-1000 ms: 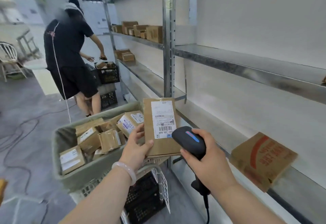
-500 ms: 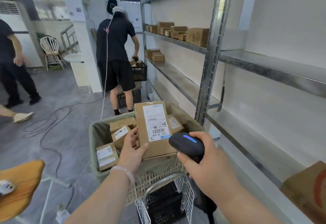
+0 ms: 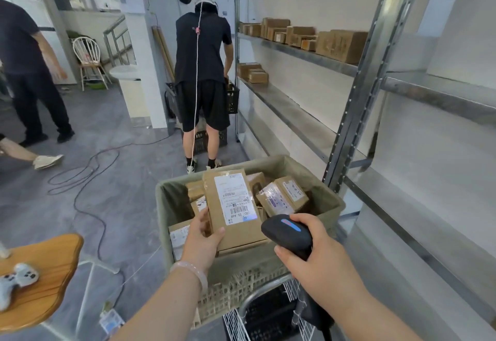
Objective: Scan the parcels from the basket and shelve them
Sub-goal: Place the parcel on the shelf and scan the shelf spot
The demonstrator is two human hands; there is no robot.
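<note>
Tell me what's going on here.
A person is scanning parcels. Their left hand holds a flat brown parcel upright over the lined basket, label towards the camera. Their right hand grips a black handheld scanner just below and right of that label. More parcels lie in the basket. Metal shelving stands to the right, where another person bends over a black crate.

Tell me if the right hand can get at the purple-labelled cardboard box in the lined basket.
Probably yes: the purple-labelled cardboard box lies uncovered just ahead, though the right hand grips the black handheld scanner.
</note>
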